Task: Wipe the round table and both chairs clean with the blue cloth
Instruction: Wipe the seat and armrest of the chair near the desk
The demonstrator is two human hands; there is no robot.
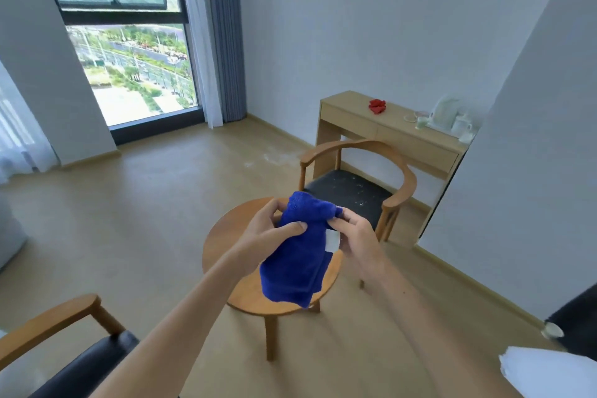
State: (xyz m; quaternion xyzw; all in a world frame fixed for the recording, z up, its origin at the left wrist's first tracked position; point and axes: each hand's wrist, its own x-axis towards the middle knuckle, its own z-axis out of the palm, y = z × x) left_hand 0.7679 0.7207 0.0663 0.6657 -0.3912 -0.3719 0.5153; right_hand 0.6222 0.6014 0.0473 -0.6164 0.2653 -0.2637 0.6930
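Observation:
Both hands hold a blue cloth (295,255) up in the air above the small round wooden table (226,236). My left hand (268,233) pinches the cloth's upper left part between thumb and fingers. My right hand (358,236) pinches its upper right corner, beside a white label. The cloth hangs down bunched and hides much of the tabletop. Beyond the table stands a wooden armchair (352,191) with a black seat speckled with pale crumbs. A second armchair (61,346) with a black seat shows at the lower left.
A light wooden desk (387,132) stands against the far right wall with a red object (377,106), a white kettle (444,113) and cups on it. A tall window and curtains (223,35) fill the far left. White bedding (549,375) sits at the lower right.

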